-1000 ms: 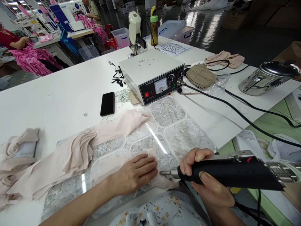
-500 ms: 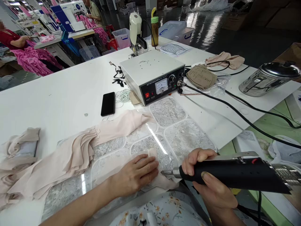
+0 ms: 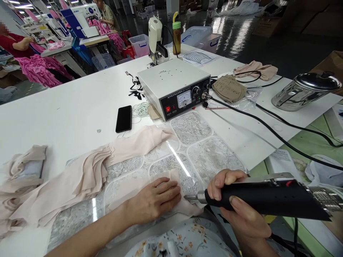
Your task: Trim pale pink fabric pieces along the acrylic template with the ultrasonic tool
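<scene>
My left hand (image 3: 154, 201) lies flat on a piece of thin pale pink fabric (image 3: 191, 207), its fingers stretched out over the cloth. Around the black body of a handheld ultrasonic welder (image 3: 270, 200) my right hand (image 3: 250, 219) is wrapped, thumb below and fingers over the top. The welder's metal tip (image 3: 191, 196) points left and meets the fabric beside my left fingertips; whether it presses on the cloth I cannot tell. Beneath the fabric is a shiny grey stone-patterned mat (image 3: 214, 157). Stacked pale pink fabric pieces (image 3: 88, 175) spread to the left of my hand.
Behind the mat stands the welder's control box (image 3: 174, 84), with a black cable (image 3: 257, 117) running right. A phone (image 3: 123, 119), brown paper patterns (image 3: 229, 88), a steel jug (image 3: 302, 92) and a bottle (image 3: 176, 39) stand around it. Other people sit at sewing machines far left.
</scene>
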`<state>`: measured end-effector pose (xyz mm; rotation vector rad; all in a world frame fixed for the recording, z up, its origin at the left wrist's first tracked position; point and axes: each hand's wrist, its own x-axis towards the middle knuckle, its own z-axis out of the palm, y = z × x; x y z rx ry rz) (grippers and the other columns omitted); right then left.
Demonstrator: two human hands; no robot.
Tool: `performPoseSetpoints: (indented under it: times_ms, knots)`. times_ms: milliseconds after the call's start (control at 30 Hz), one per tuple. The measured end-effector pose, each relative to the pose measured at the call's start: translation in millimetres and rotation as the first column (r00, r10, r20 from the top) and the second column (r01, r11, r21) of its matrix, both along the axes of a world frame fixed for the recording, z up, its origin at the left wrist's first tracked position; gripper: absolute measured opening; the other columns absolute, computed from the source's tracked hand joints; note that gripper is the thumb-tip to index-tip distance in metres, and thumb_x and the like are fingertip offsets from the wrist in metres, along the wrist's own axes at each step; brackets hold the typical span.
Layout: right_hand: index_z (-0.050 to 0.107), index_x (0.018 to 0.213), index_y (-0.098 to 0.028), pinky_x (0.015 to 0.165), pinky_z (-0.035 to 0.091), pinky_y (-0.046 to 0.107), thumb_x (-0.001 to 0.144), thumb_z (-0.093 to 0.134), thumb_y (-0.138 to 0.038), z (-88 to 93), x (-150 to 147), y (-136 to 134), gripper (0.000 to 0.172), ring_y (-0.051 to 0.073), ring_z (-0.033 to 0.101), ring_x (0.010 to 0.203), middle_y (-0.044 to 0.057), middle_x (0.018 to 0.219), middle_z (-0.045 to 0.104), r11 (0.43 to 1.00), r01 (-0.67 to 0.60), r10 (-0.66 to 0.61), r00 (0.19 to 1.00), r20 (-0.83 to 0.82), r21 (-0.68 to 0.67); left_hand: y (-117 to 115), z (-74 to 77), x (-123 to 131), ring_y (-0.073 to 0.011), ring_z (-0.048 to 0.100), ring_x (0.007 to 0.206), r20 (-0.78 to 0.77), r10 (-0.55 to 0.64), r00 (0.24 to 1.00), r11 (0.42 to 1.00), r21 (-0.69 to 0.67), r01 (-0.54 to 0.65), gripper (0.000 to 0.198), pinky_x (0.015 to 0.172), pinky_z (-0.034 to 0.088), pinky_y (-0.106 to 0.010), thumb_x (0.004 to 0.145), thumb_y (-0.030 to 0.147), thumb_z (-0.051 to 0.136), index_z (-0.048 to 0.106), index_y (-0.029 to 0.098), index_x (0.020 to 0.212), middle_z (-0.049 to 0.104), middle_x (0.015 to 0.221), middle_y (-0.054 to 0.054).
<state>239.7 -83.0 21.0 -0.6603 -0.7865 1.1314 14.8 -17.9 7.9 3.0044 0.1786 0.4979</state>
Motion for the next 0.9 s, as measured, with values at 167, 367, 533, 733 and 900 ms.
performPoseSetpoints:
  times_ms: [167, 367, 533, 733, 900]
  knots:
    - [0.056, 0.091, -0.022, 0.056, 0.05, 0.029, 0.082, 0.06, -0.027, 0.2, 1.8, -0.8, 0.011, 0.01, 0.054, 0.059, 0.0, 0.081, 0.051, 1.0, 0.014, -0.014, 1.0, 0.005, 0.002, 0.9, -0.4, -0.1, -0.0246, 0.058, 0.114, 0.009, -0.014, 1.0, 1.0, -0.008, 0.014, 0.022, 0.099, 0.048, -0.04, 0.098, 0.011, 0.046, 0.066, 0.007, 0.108, 0.067, 0.116, -0.011]
    - [0.057, 0.092, -0.023, 0.058, 0.05, 0.031, 0.08, 0.061, -0.026, 0.7, 1.7, 5.9, 0.012, 0.011, 0.054, 0.059, 0.0, 0.081, 0.052, 0.995, 0.093, -0.093, 0.995, 0.018, 0.025, 0.5, 1.8, 0.6, -0.0244, 0.059, 0.113, 0.008, -0.016, 1.0, 1.0, -0.007, 0.016, 0.024, 0.098, 0.049, -0.04, 0.1, 0.011, 0.043, 0.066, 0.007, 0.106, 0.068, 0.114, -0.011]
    - [0.058, 0.09, -0.023, 0.057, 0.05, 0.031, 0.079, 0.062, -0.026, -3.2, -5.2, 21.5, 0.012, 0.01, 0.054, 0.058, 0.0, 0.081, 0.053, 0.986, 0.151, -0.154, 0.987, 0.036, 0.067, 1.0, 4.7, 2.2, -0.0233, 0.061, 0.111, 0.004, -0.016, 1.0, 1.0, 0.01, 0.016, 0.025, 0.098, 0.049, -0.039, 0.1, 0.011, 0.042, 0.066, 0.008, 0.104, 0.069, 0.112, -0.011]
    - [0.055, 0.091, -0.023, 0.058, 0.051, 0.032, 0.081, 0.06, -0.026, -9.5, -12.3, 31.5, 0.012, 0.011, 0.055, 0.059, 0.0, 0.083, 0.052, 0.983, 0.157, -0.167, 0.981, 0.102, 0.099, 1.3, 2.5, 1.4, -0.0247, 0.06, 0.115, 0.009, -0.023, 1.0, 1.0, 0.014, 0.023, 0.026, 0.099, 0.05, -0.039, 0.1, 0.011, 0.041, 0.066, 0.008, 0.106, 0.069, 0.113, -0.011]
    - [0.054, 0.091, -0.023, 0.059, 0.051, 0.032, 0.081, 0.059, -0.025, -10.4, -12.9, 33.3, 0.012, 0.011, 0.056, 0.061, -0.001, 0.084, 0.052, 0.984, 0.154, -0.163, 0.981, 0.101, 0.094, 1.3, 3.0, 1.1, -0.024, 0.06, 0.115, 0.007, -0.022, 1.0, 1.0, 0.012, 0.022, 0.026, 0.1, 0.05, -0.039, 0.101, 0.012, 0.041, 0.066, 0.008, 0.106, 0.068, 0.113, -0.011]
